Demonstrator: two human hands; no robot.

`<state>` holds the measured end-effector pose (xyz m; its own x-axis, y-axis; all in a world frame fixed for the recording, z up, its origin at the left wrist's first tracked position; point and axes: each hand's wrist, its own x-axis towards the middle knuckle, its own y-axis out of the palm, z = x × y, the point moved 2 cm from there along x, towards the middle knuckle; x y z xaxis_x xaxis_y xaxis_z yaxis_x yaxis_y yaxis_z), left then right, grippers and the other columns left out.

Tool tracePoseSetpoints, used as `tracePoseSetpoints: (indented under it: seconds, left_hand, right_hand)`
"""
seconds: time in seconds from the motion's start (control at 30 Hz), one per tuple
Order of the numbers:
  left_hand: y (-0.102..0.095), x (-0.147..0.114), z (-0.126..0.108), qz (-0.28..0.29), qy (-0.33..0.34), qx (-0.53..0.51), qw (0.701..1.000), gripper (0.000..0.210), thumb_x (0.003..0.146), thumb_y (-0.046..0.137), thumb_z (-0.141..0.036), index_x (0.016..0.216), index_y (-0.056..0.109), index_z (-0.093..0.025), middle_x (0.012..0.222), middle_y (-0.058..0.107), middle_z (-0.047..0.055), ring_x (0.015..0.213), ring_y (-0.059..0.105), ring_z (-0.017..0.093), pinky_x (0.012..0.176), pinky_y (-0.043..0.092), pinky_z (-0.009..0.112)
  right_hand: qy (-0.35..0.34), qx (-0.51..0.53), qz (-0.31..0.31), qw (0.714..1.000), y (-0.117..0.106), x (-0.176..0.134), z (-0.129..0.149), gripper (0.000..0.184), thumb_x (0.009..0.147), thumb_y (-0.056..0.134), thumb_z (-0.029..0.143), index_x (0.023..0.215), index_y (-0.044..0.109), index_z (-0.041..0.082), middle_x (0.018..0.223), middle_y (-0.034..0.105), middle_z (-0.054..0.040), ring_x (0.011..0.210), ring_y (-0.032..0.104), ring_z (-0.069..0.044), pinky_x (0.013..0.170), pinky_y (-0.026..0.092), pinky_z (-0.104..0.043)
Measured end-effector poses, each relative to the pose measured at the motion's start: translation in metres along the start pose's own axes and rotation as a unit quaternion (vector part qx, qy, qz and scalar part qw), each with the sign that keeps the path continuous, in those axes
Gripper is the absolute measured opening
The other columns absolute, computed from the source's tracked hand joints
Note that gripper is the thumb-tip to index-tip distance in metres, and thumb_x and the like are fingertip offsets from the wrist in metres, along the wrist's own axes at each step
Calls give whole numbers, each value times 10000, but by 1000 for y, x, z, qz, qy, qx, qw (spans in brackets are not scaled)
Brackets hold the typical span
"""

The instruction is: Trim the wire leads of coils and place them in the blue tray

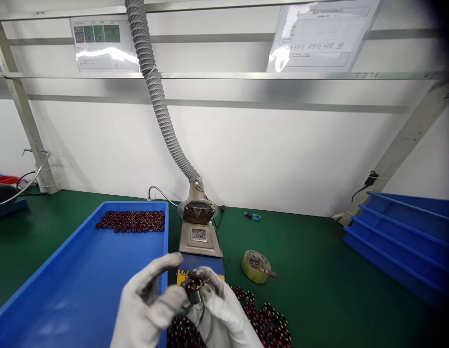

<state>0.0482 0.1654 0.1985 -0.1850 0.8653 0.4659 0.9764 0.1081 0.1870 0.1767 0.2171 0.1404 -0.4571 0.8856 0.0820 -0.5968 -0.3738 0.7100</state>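
Note:
Both of my hands wear white gloves with dark smudges at the fingers. My right hand pinches a small dark cylindrical part with copper-coloured bits around its top. My left hand is just left of that part, index finger raised and bent, with a gap between the finger and the lower, blurred digit. Whether the blurred tip touches the part I cannot tell. Below and right of my hands lie many small dark red-and-black round pieces, partly covered by my gloves.
A blue tray on the left holds rows of similar pieces. Ahead stand a metal device and a grey duct. Right of them are a round yellow-green tin, blue-handled cutters and stacked blue trays.

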Motion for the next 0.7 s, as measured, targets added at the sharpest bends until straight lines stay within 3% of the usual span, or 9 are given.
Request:
tracePoseSetpoints:
  seconds: [0.07,0.17,0.23,0.33,0.4,0.47,0.6,0.7]
  left_hand:
    - [8,0,-5,47,-12,54,997,201,654,722,-229,852,722,-267,925,703,42,778,660,186,666,539,194]
    - [12,0,-6,43,75,79,993,90,708,663,-223,703,722,-292,769,705,-17,810,640,155,901,447,218]
    - [7,1,-2,30,103,58,993,87,720,664,-220,682,717,-279,695,698,-23,754,645,158,915,448,246]
    - [-7,0,1,-26,64,-13,998,87,724,649,-212,701,722,-253,785,714,6,839,652,189,853,492,243]
    - [-8,0,0,-21,8,-5,1000,150,678,658,-207,807,724,-244,938,701,29,929,631,211,820,502,225]
    - [-1,-1,-1,27,-26,60,997,255,636,670,-207,883,714,-253,1036,672,37,980,608,223,820,497,223]
    - [10,-1,-2,67,102,129,984,168,723,660,-188,794,709,-332,819,705,-51,828,634,144,946,409,230]
    - [1,0,-1,30,155,118,980,167,751,647,-171,794,695,-325,779,699,-81,801,639,130,949,411,219]
  right_hand:
    - [5,28,-13,1000,3,-1,-1,252,466,854,228,651,683,216,662,704,6,640,659,-142,661,535,-261]
    - [12,65,-30,997,5,1,-5,226,469,848,265,572,653,214,586,666,33,532,608,-100,563,519,-206]
    - [22,70,-30,997,6,0,-5,215,493,834,271,545,638,201,583,653,24,503,584,-99,532,514,-212]
    - [14,44,-17,999,6,-7,3,189,524,816,203,630,659,196,711,684,-12,636,630,-145,632,527,-270]
    - [14,24,-5,1000,5,-11,9,212,531,813,177,689,674,198,789,696,-31,737,647,-172,703,521,-302]
    - [19,16,-3,1000,4,-10,10,251,496,826,141,694,683,199,786,703,-29,746,650,-169,720,515,-294]
    - [18,65,-21,997,4,1,3,214,454,848,178,578,676,205,568,664,31,527,599,-87,568,498,-185]
    - [36,65,10,997,15,-4,5,204,492,841,271,593,677,205,554,658,31,484,583,-88,523,492,-197]
